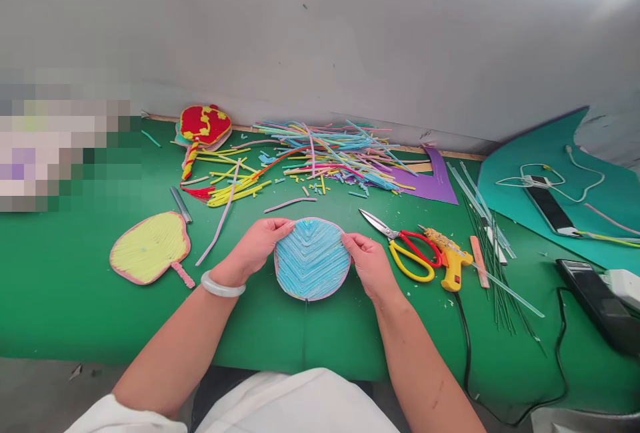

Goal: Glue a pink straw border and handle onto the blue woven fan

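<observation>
A round, slightly flattened disc of light-blue fuzzy strips is resting low over the green tabletop, held between both hands. The left hand is pinching its upper left edge between thumb and fingers; the right hand is gripping its right edge the same way.

The disc's face is looking finished: blue strips are covering it in a chevron pattern, and a pink fuzzy border is running along the edge wherever the fingers are not hiding it. What appears to be a thin dark wire stem is extending from the disc's bottom towards the person, without any fuzzy covering, so the handle is seeming to be the unfinished part.

Left of the disc, a yellow fan-shaped panel with a pink border is already carrying a fuzzy pink handle. Beyond the disc to the left, a red fan-shaped piece with yellow trim is showing a striped handle and red tassel. A pile of multicoloured fuzzy strips is lying beyond the disc; red-and-yellow-handled scissors and a yellow glue gun are lying to its right, both untouched.
</observation>
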`<state>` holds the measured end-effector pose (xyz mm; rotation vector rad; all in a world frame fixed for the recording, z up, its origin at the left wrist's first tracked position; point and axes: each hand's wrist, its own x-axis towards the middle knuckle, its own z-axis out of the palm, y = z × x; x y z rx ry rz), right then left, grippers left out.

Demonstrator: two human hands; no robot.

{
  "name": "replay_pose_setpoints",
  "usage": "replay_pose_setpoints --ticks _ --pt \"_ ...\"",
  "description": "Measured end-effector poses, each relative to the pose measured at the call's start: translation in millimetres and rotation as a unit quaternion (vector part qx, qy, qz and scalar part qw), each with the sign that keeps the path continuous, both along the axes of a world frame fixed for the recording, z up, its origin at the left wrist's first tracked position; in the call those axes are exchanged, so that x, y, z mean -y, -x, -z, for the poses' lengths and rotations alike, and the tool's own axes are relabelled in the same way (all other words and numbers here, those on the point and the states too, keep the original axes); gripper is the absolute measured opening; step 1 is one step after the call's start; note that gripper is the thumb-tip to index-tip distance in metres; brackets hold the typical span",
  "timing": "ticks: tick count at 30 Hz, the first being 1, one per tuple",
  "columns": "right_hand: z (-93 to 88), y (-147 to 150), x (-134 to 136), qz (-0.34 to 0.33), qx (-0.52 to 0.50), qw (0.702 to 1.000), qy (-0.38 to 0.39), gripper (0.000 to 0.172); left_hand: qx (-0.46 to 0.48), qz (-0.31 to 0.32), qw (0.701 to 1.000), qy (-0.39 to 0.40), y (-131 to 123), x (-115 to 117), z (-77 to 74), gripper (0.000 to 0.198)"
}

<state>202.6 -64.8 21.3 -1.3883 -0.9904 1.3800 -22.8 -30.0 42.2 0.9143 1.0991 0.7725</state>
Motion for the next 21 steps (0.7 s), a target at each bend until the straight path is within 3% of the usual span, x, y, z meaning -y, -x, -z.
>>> replay_pose_setpoints --ticks 12,21 --pt "5.7 -0.7 -0.2 0.001 0.006 1.000 -0.011 0.041 0.015 -0.012 1.000 0.006 -1.0 -0.6 0.8 0.051" --pt "0.7 0.8 1.7 -0.035 -0.048 0.998 0.021 0.066 0.056 -0.023 0.998 0.010 5.2 -1.4 0.6 0.046"
